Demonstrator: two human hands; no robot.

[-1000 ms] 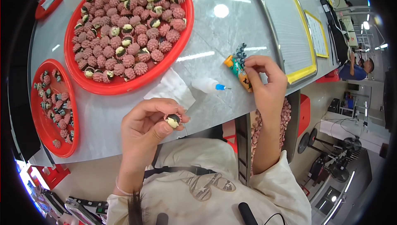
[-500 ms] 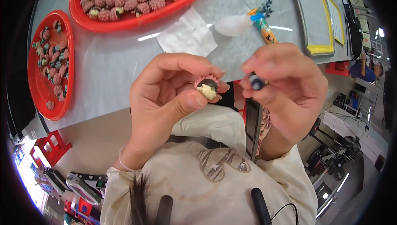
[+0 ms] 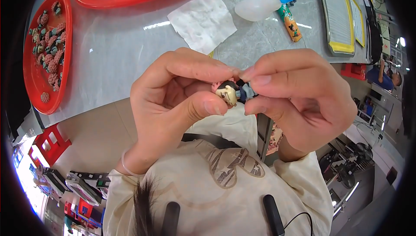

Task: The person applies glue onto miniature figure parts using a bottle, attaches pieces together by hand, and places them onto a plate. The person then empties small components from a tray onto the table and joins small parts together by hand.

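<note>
Between the thumb and fingers of my left hand (image 3: 162, 93) is a small figurine head (image 3: 227, 94) with pink bumpy hair, a dark band and a cream face. My right hand (image 3: 305, 95) pinches a tiny figurine body (image 3: 246, 93) in dark blue and grey. The body's upper end meets the underside of the head, and both pieces lie on their side. My fingertips cover part of each piece, so whether they are joined or only touching cannot be told. Both hands are over my lap at the table's near edge.
A big red tray (image 3: 112, 3) of pink-haired heads is at the back. A smaller red tray (image 3: 27, 69) with figurines stands left. White tissue (image 3: 203, 21), a squeeze bottle (image 3: 255, 9) with a blue needle tip and a colourful tube (image 3: 291, 26) lie beyond my hands.
My right hand has moved left and brought the body against the head. The head has turned, showing more of its face. The table and its things appear higher in view.
</note>
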